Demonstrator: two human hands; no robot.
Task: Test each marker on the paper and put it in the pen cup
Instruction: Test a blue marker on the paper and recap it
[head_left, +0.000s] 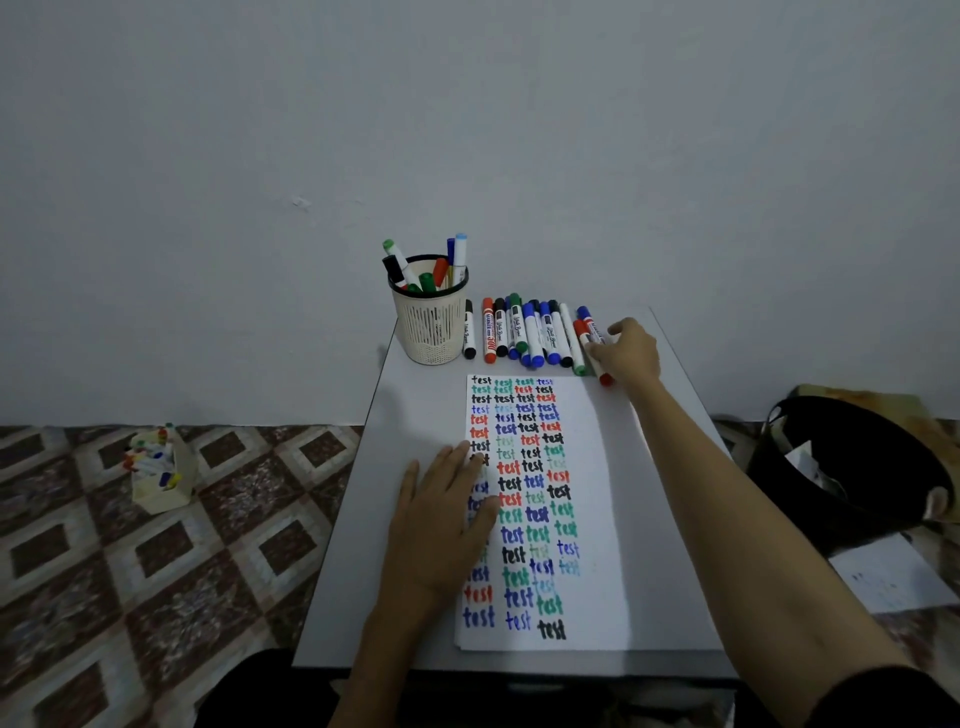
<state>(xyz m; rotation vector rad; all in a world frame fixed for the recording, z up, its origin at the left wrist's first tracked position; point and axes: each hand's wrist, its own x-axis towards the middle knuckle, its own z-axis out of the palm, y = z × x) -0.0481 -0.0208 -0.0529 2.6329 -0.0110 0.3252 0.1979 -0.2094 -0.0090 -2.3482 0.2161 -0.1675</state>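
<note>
Far to the left of the grip, down on the tiled floor (249, 519), sits a small box of markers (161, 467); on the table (353, 519), well left of the grip, stands the pen cup (431, 322) with several markers upright in it; nearer the person than the grip and left of it, the left hand (441, 525) lies flat, fingers straight, on the paper (597, 467), which is covered in coloured "test" words; the row of markers (524, 332) runs from the cup up to the grip; the right hand (628, 353) curls its fingers on the end pair of markers (595, 330), one blue-capped, one red-capped; which of the two it grips I cannot tell; right of the grip, on the floor, stands a black bin (857, 467).
</note>
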